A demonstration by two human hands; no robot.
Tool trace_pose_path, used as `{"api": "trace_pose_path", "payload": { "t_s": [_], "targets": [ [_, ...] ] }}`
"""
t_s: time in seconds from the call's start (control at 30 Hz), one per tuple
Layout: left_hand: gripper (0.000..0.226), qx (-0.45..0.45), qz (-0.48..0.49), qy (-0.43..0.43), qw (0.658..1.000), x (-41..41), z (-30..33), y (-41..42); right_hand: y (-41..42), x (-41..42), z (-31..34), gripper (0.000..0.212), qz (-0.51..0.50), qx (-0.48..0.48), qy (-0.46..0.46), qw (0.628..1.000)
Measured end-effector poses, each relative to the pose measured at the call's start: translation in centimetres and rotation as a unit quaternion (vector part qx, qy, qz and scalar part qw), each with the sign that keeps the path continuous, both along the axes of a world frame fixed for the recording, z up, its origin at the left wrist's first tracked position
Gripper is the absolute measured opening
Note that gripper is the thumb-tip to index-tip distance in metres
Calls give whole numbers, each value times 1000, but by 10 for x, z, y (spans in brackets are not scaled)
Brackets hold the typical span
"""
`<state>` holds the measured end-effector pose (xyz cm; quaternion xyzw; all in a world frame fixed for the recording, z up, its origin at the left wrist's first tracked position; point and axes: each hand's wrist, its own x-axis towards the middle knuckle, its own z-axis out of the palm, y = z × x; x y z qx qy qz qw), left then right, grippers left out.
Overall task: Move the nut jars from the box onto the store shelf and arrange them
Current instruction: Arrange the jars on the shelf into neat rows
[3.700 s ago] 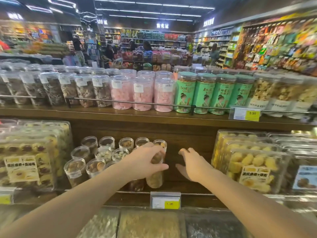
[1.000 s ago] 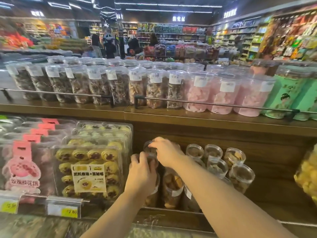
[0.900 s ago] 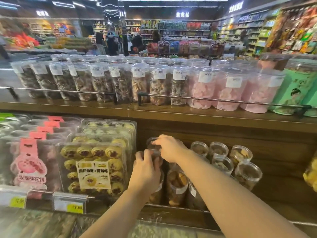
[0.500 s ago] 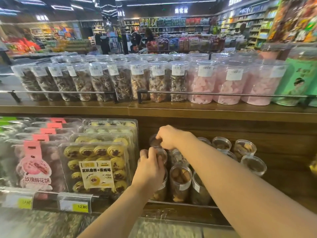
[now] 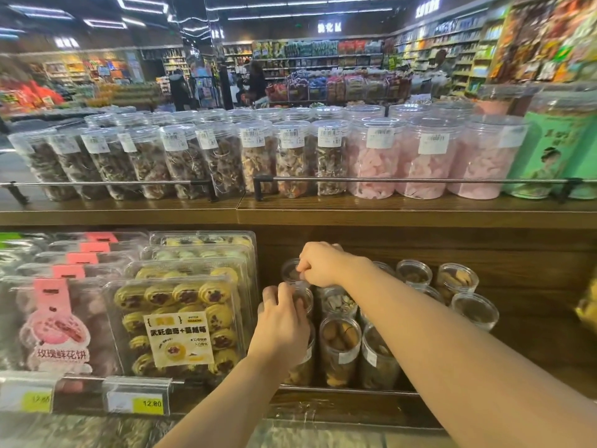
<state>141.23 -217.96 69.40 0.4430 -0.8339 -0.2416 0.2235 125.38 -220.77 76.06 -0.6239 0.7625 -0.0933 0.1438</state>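
Many nut jars (image 5: 339,347) already shelved beside cookie tray (image 5: 181,324); left hand (image 5: 281,321) and right hand (image 5: 319,263) each clamp one, aligning; box unseen.

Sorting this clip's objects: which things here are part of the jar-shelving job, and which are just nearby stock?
Job: small clear plastic nut jars on the lower wooden shelf; left hand; right hand.

Nearby: yellow cookie trays; pink candy jars; green canister.

ceiling: dark, strip lights (image 5: 142,4) | aisles: stocked shelves (image 5: 318,56) far behind | counter: wooden ledge (image 5: 387,211) above the grip
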Motion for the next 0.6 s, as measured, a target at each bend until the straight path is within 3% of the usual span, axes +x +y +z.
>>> {"api": "trace_pose_path", "payload": {
  "t_s": [0.6],
  "targets": [
    [18, -22, -11, 11, 1000, 0, -9, -5, -4, 23, -15, 43, -122, -87, 58, 987]
  ]
}}
